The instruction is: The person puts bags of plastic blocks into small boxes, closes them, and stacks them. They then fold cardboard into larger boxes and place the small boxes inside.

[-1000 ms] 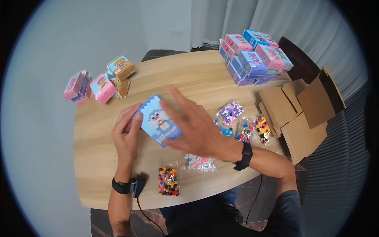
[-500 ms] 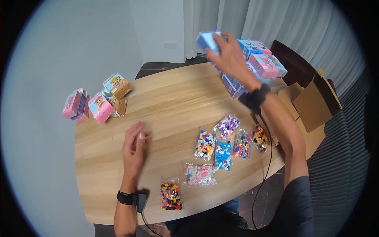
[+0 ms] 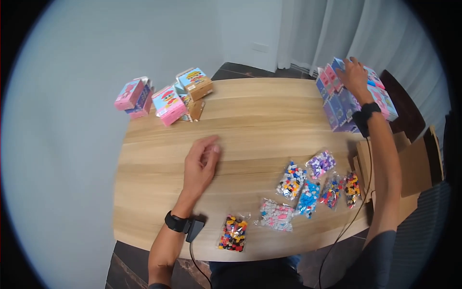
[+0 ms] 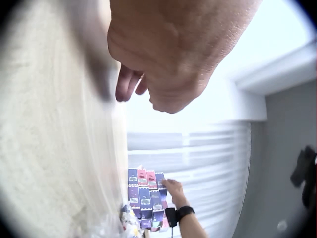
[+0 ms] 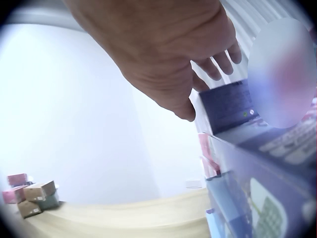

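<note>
At the far right of the table my right hand (image 3: 355, 79) is over the stack of small boxes (image 3: 342, 108). Its fingertips are right at the top edge of a blue box (image 3: 338, 63) in the upper row. In the right wrist view that box's dark side (image 5: 225, 106) stands beside the thumb, and the fingers (image 5: 224, 63) are spread over it. My left hand (image 3: 199, 161) is over the middle of the table, fingers loosely bent, with nothing held. Close up in the left wrist view, the left hand (image 4: 163, 54) hides part of its own fingers.
Several clear bags of coloured bricks (image 3: 291, 180) lie at the front right, with another bag (image 3: 233, 233) near the front edge. More boxes (image 3: 168, 103) stand at the back left. An opened cardboard carton (image 3: 416, 166) sits at the right edge. A cable (image 3: 353, 219) trails from the right wrist.
My right hand took the blue box out of the left hand, carried it to the far right and lowered it onto the stack. The left hand stayed over the table, emptied. The head view swung left.
</note>
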The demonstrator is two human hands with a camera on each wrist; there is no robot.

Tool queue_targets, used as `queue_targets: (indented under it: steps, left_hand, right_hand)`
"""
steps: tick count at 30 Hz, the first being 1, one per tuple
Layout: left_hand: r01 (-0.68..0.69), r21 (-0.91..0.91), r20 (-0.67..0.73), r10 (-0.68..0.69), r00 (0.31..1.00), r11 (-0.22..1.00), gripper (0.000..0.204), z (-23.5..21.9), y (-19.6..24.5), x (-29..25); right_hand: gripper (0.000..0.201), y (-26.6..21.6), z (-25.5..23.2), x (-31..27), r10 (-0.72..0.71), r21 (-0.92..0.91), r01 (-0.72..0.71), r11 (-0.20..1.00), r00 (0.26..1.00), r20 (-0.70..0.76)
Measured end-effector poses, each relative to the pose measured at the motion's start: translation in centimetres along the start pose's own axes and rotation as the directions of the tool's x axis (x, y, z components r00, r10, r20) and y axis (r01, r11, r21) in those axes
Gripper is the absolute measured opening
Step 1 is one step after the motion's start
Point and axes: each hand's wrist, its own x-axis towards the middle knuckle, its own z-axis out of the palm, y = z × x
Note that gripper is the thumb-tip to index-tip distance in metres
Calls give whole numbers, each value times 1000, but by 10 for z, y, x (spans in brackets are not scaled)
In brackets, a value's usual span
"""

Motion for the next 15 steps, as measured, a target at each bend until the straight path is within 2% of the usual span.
queue_targets:
  steps: [1, 2, 4, 6, 8, 9, 11, 12, 13, 14, 15]
  left_hand:
    - [-66, 179, -104, 85, 991, 982, 25, -7, 8, 7]
    - [-102, 358, -196, 181, 964, 928, 27, -14, 19, 15]
    - [-240, 600, -259, 469, 844, 763, 32, -40, 46, 47]
    - [-310, 690, -271, 630, 728, 654, 40, -87, 34, 97]
    - [18, 889, -326, 606, 725, 457, 62, -133, 37, 135]
    - [12, 894, -318, 615, 722, 448, 62, -158, 33, 154]
    - [337, 927, -374, 487, 790, 165, 94, -197, 22, 181]
    - [333, 929, -369, 494, 787, 162, 94, -202, 27, 183]
    - [457, 858, -508, 262, 821, 233, 104, -206, 32, 184]
    - [583, 768, -606, 6, 795, 266, 115, -212, 35, 185]
    - [579, 771, -602, 9, 798, 267, 115, -228, 16, 190]
  right_hand:
    - [47, -2, -8, -3, -11, 15, 11, 1000, 1000, -8]
    - [46, -6, -16, -6, -83, 155, 91, 984, 995, -62]
    - [44, -18, -45, -25, -177, 358, 216, 908, 974, -141]
    - [40, -48, -103, -60, -214, 482, 269, 834, 963, -166]
    - [39, -74, -161, -100, -224, 606, 273, 747, 962, -157]
    - [41, -83, -186, -119, -226, 673, 261, 693, 964, -141]
    - [46, -90, -225, -154, -279, 710, 262, 654, 955, -96]
    - [46, -90, -236, -169, -272, 711, 261, 654, 957, -101]
    - [47, -90, -244, -181, -287, 720, 256, 645, 954, -82]
    - [48, -90, -248, -191, -302, 730, 248, 637, 951, -60]
    - [48, -89, -249, -199, -297, 729, 246, 639, 953, -61]
